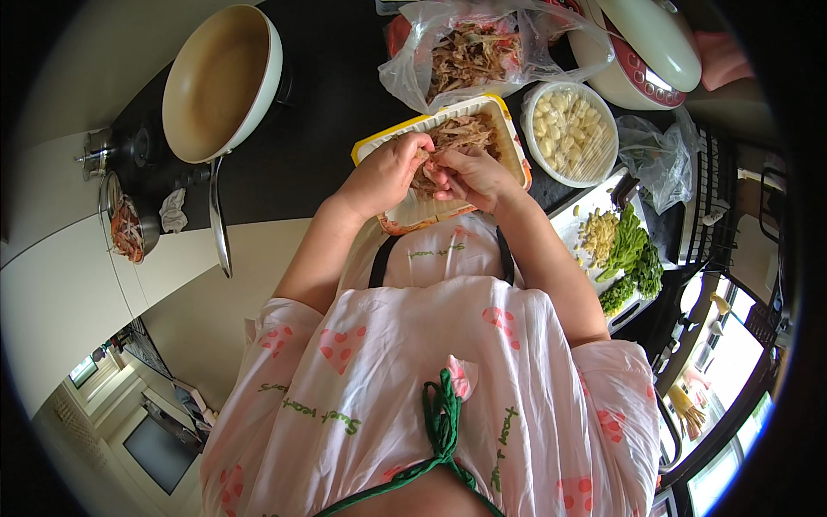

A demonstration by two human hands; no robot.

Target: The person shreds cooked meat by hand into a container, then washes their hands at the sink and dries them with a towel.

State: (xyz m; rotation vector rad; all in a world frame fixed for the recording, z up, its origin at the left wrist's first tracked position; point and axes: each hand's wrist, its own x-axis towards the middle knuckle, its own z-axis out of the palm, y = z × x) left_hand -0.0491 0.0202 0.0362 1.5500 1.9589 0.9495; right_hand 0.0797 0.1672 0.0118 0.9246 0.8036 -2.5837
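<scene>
My left hand (386,176) and my right hand (477,176) meet over a white plastic tray (513,143) with a yellow and orange edge. Pinched between the fingertips of both is a small piece of brown shredded meat (422,156), partly hidden by the fingers. A pile of similar shreds (466,132) lies in the tray, behind and under my hands. The tray's near side is close to the front of my body. Just beyond it, an open clear plastic bag (404,71) holds more brown strips and scraps.
A cream-coloured frying pan (216,84) stands left, its handle reaching over the counter edge. Right are a film-covered bowl of peeled garlic cloves (572,132), an open-lidded rice cooker (636,71), and a white cutting board (572,236) with chopped pieces and greens. A metal bowl (148,226) sits far left.
</scene>
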